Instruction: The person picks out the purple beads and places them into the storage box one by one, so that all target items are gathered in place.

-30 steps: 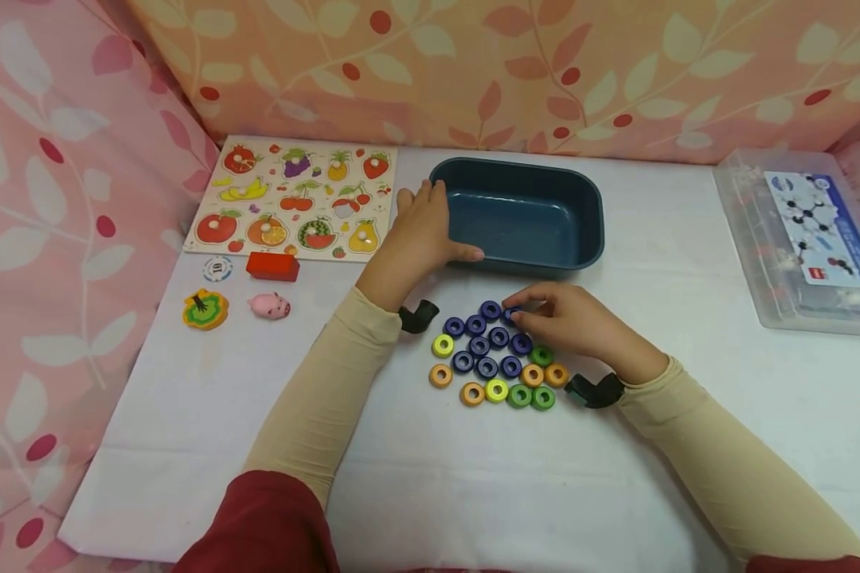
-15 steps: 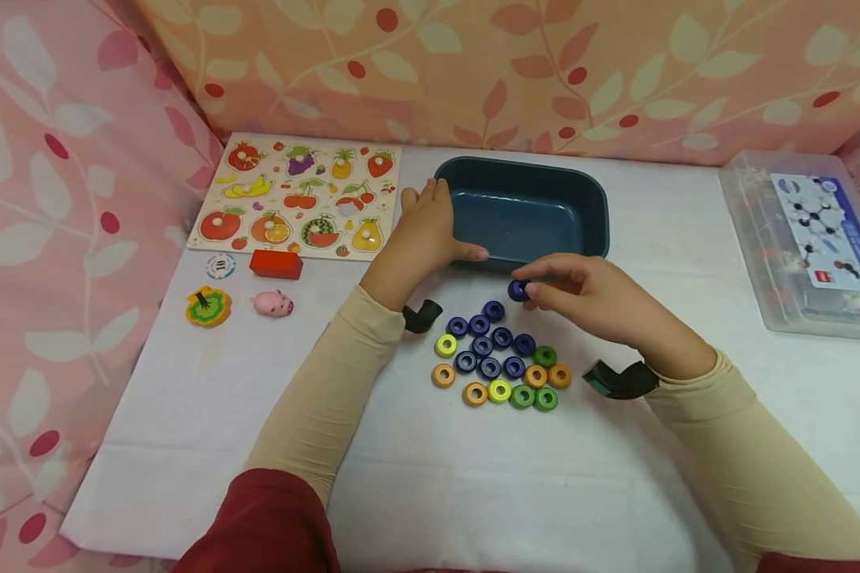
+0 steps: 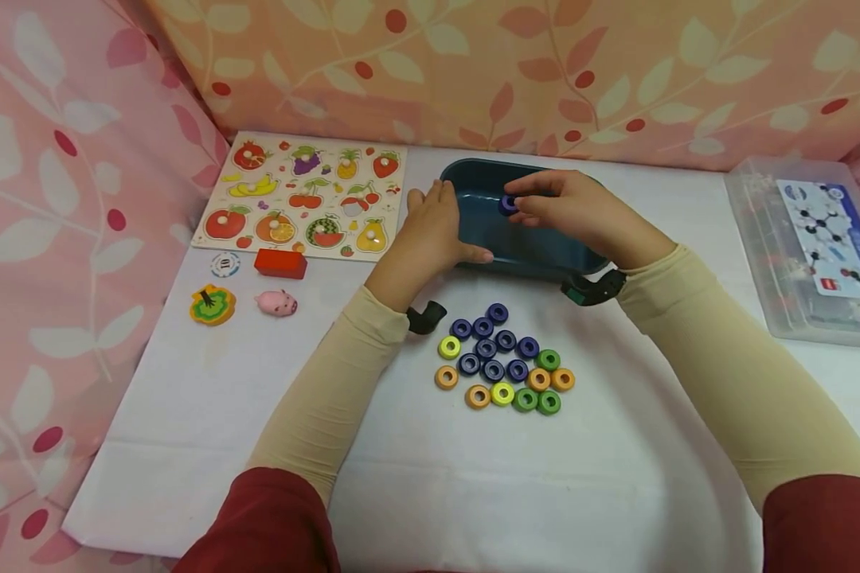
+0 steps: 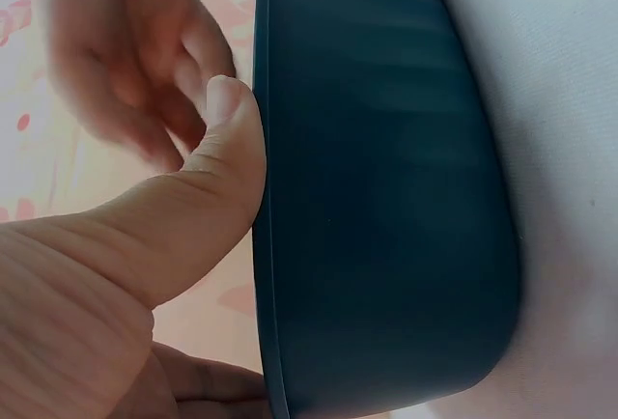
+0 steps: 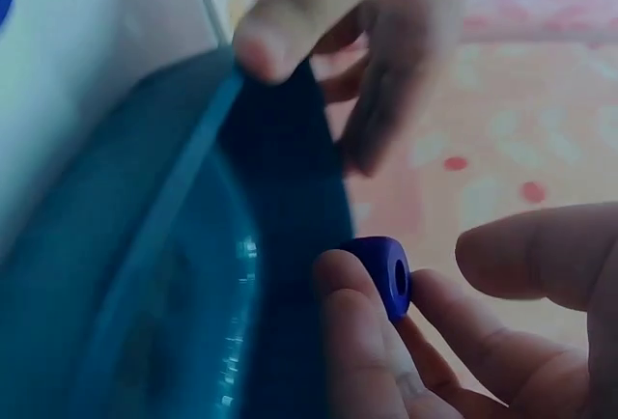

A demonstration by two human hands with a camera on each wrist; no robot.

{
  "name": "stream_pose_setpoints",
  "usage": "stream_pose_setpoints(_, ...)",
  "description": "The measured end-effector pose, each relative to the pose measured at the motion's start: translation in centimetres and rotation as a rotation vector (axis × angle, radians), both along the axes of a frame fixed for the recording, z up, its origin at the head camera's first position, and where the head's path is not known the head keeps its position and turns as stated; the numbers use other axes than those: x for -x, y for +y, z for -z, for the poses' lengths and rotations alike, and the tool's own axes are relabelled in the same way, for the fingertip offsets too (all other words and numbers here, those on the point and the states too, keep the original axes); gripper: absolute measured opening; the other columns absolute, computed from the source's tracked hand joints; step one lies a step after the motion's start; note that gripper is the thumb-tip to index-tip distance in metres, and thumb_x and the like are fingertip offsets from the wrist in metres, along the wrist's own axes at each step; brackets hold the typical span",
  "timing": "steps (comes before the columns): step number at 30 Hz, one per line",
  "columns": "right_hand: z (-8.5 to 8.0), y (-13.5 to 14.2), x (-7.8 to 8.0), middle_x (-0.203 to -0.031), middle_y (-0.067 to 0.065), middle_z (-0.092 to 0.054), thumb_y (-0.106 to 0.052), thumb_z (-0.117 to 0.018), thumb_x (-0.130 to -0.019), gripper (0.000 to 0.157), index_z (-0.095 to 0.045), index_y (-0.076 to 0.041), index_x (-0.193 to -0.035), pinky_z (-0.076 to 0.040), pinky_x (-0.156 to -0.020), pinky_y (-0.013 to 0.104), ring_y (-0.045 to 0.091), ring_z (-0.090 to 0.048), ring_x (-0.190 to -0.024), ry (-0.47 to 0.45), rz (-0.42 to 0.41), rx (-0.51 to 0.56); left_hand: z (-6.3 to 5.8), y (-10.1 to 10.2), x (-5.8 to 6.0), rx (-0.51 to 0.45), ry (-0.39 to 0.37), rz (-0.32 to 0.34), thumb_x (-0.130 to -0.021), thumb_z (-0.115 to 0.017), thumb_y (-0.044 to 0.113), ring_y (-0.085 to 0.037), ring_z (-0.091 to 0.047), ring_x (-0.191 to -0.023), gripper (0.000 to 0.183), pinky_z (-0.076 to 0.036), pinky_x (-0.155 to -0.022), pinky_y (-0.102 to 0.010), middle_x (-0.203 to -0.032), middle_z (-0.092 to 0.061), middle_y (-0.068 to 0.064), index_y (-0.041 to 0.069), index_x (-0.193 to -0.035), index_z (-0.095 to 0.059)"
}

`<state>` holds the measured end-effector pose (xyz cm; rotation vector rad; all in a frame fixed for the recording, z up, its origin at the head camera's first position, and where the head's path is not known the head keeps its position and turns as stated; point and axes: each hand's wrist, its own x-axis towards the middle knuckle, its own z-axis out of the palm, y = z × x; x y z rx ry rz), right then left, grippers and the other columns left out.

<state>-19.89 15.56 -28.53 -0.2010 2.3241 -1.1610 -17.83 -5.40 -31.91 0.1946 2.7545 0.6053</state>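
In the head view my left hand (image 3: 433, 231) holds the left end of a dark teal plastic tub (image 3: 537, 267). Its thumb (image 4: 227, 139) lies over the near rim in the left wrist view, and its fingers reach the left rim. Over the inside of the tub, my right hand (image 3: 573, 208) pinches a purple ring-shaped bead (image 5: 381, 269) between thumb and fingertips. In front of the tub lies a cluster of similar beads: several purple beads (image 3: 486, 348), yellow beads (image 3: 502, 400), orange beads (image 3: 478, 403) and green beads (image 3: 549, 408).
Left of the tub lies a fruit peg puzzle (image 3: 287, 171). Near it are a red block (image 3: 281, 264), a toy pig (image 3: 276, 303), a tree-shaped piece (image 3: 212, 311) and a poker chip (image 3: 225, 264). A clear plastic case (image 3: 788, 310) stands far right. Patterned cloth walls close the back and left.
My right hand has lifted a purple bead from the back of the cluster and carried it away from me, over the tub. The left hand stays on the tub.
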Motion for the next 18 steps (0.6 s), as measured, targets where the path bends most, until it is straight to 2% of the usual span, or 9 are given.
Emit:
stream_pose_setpoints(3,0.8,-0.8,2.0,-0.146,0.013,-0.052,-0.027,-0.047,-0.107,0.047,-0.046,-0.009,-0.150,-0.046,-0.106,0.031,0.020,-0.060,-0.127,-0.066,-0.013,0.040,0.0,0.0,0.0,0.000,0.001,0.001,-0.073,-0.080,0.063,-0.030,-0.021,-0.138,0.130,-0.028,-0.119,-0.033,-0.169,-0.006,-0.015,0.002,-0.160,-0.007)
stream_pose_setpoints(7,2.0,-2.1,4.1,-0.151,0.014,-0.047,-0.023,-0.045,-0.107,0.047,-0.043,-0.008,-0.152,-0.043,-0.109,0.031,0.023,-0.055,-0.133,-0.154,-0.010,0.066,0.1,0.0,0.1,0.007,-0.004,0.001,-0.073,-0.080,0.064,-0.030,-0.021,-0.140,0.130,-0.028,-0.119,-0.034,-0.169,-0.006,-0.014,0.002,-0.160,-0.007)
stream_pose_setpoints(12,3.2,-3.8,5.7,-0.156,0.013,-0.042,-0.023,-0.046,-0.107,0.048,-0.041,-0.007,-0.152,-0.039,-0.113,0.034,0.024,-0.050,-0.138,-0.243,0.002,0.106,0.3,0.0,0.1,0.012,-0.001,0.012,-0.074,-0.079,0.063,-0.032,-0.018,-0.144,0.128,-0.027,-0.121,-0.034,-0.169,-0.005,-0.014,0.003,-0.161,-0.007)
stream_pose_setpoints(18,4.0,-4.9,6.8,-0.158,0.015,-0.037,-0.021,-0.041,-0.108,0.050,-0.035,-0.005,-0.155,-0.036,-0.115,0.034,0.025,-0.045,-0.142,-0.314,0.035,0.168,0.3,-0.1,0.1,0.014,0.021,0.020,-0.075,-0.079,0.062,-0.033,-0.018,-0.144,0.126,-0.026,-0.121,-0.036,-0.168,-0.008,-0.016,0.001,-0.160,-0.009)
